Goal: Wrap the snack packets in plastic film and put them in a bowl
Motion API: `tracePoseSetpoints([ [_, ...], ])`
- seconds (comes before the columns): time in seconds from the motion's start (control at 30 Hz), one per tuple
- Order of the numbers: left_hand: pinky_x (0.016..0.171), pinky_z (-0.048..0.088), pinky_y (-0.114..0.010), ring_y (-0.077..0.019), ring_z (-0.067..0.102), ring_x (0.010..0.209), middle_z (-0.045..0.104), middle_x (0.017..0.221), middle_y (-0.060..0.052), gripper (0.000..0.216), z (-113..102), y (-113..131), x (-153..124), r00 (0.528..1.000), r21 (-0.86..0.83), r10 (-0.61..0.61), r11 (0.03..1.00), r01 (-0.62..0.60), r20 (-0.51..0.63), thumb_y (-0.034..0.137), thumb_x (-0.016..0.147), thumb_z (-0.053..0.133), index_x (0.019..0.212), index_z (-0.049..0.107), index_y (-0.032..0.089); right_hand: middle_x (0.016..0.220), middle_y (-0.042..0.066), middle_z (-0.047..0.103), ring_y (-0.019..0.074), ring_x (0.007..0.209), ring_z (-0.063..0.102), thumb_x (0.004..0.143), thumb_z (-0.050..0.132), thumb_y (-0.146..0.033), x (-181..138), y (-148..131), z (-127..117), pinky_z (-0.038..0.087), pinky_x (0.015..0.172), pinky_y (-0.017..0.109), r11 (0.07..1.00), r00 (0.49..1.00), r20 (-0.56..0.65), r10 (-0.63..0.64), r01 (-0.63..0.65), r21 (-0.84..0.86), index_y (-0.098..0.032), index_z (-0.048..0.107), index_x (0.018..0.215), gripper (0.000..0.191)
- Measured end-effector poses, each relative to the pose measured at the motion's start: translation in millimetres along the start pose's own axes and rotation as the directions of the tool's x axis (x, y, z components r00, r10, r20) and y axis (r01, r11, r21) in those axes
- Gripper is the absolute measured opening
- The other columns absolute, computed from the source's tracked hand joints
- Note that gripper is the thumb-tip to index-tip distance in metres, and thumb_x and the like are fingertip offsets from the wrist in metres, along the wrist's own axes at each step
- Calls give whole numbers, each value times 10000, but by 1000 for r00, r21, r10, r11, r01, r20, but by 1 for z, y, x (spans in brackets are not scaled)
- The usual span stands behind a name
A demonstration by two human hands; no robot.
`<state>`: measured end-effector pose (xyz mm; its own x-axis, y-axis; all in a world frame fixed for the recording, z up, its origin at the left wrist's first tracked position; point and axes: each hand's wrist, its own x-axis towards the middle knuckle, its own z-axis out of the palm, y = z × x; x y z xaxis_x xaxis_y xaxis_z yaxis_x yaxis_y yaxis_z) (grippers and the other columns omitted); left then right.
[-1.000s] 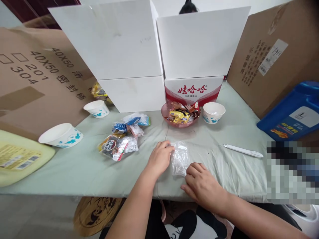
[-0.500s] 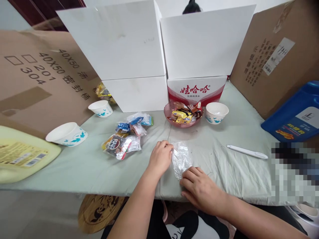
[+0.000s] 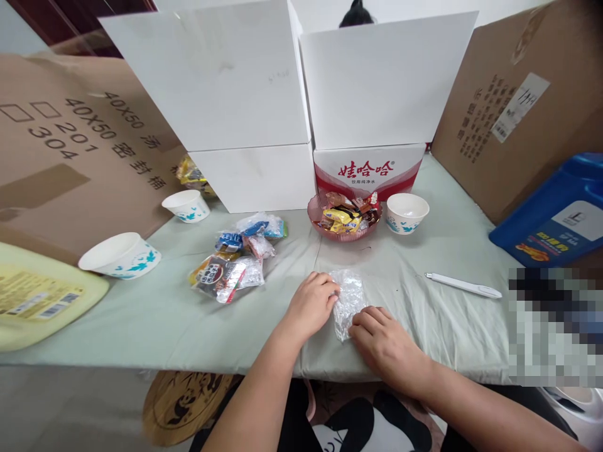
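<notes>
A crinkled clear plastic bag [image 3: 347, 300] lies flat on the cloth near the table's front edge. My left hand [image 3: 313, 304] is at its upper left side, fingers curled and closed on that edge. At the lower right side, my right hand [image 3: 387, 344] has its fingers bent together over the bag's edge; its fingertips are partly hidden. Left of my hands sits a loose pile of wrapped snack packets [image 3: 235, 254]. Beyond the bag stands a pink glass bowl [image 3: 343, 235] filled with wrapped candies [image 3: 346, 216].
Paper bowls [image 3: 407, 215] [image 3: 120, 256] [image 3: 186, 207] stand at right and left. A white pen-shaped cutter [image 3: 464, 285] lies on the right. White boxes [image 3: 249, 179] wall the back, cartons [image 3: 70, 138] the sides. A yellow bottle [image 3: 42, 298] and a blue bottle [image 3: 551, 216] flank the table.
Both hands and the plastic bag have shifted slightly to the right. The bag looks more crinkled, and both hands remain at its edges. The whole view has moved a little.
</notes>
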<state>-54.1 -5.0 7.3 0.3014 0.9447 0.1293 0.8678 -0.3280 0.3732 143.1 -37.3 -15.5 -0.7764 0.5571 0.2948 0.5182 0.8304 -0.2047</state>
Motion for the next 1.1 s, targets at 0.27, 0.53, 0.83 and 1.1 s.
tracePoseSetpoints([
  [0.27,988,451,-378,-213,530,1135,676,1134,-23,308,13,14,-8,957,-103,284,955,-277,58,61,856,530,1025,714,241,799,44,623,165,679,546,906,411,-133,-12,0,-48,413,639,293,987,982,188,22,-51,150,-183,551,862,155],
  [0.53,989,467,-406,-240,510,1170,689,1105,-16,369,16,13,-7,942,-99,327,942,-320,69,-47,776,480,883,709,222,910,67,679,174,745,650,993,388,-224,10,38,-21,387,623,265,888,888,11,460,-459,-40,-173,591,1018,210],
  [0.83,882,500,-379,-205,583,985,663,985,-67,301,13,24,-8,899,-148,349,907,-395,-264,2,834,422,951,644,168,889,64,645,179,706,632,996,399,-233,20,39,1,318,552,285,833,848,69,525,-495,-246,-179,588,938,204],
  [1.1,883,482,-375,-206,607,980,663,993,-35,223,18,24,-5,958,-103,283,955,-277,55,56,822,560,881,700,218,930,113,637,249,877,589,933,513,-197,10,55,-16,444,748,344,810,835,-152,528,-550,-204,-149,628,961,128],
])
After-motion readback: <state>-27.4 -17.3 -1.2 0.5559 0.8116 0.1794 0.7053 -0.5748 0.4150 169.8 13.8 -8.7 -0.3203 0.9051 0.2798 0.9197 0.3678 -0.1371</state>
